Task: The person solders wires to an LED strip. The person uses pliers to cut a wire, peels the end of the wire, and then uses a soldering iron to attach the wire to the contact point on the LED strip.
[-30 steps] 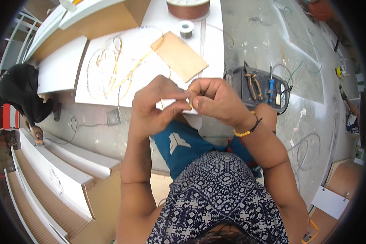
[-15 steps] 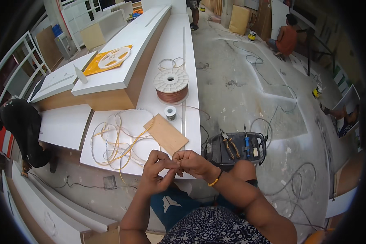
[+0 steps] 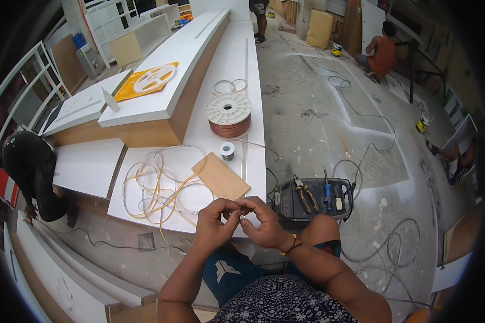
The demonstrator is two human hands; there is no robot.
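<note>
My left hand [image 3: 215, 223] and my right hand [image 3: 265, 222] meet at the fingertips over the near edge of the white panel [image 3: 118, 210]. Both are closed in a pinch; whatever lies between the fingers is too small to make out. Just beyond them rests a thin brown wooden board [image 3: 222, 177]. Tangled loops of white and yellow strip [image 3: 172, 200] spread to its left. A small solder spool [image 3: 227, 152] stands behind the board, and farther back sits a large reel of reddish-brown wire [image 3: 229, 128].
To my right, a black tray [image 3: 286, 203] holds pliers [image 3: 305, 194], a blue-handled soldering iron [image 3: 327, 195] and a white-tipped tool [image 3: 338, 203]. Cables [image 3: 396, 242] loop across the floor. One person [image 3: 27, 167] bends at the left; another [image 3: 382, 54] sits far right.
My right hand has turned and its thumb has come down into view, while the fingertips stay together. The person at the left has bent or reached slightly. The view has shifted a little.
</note>
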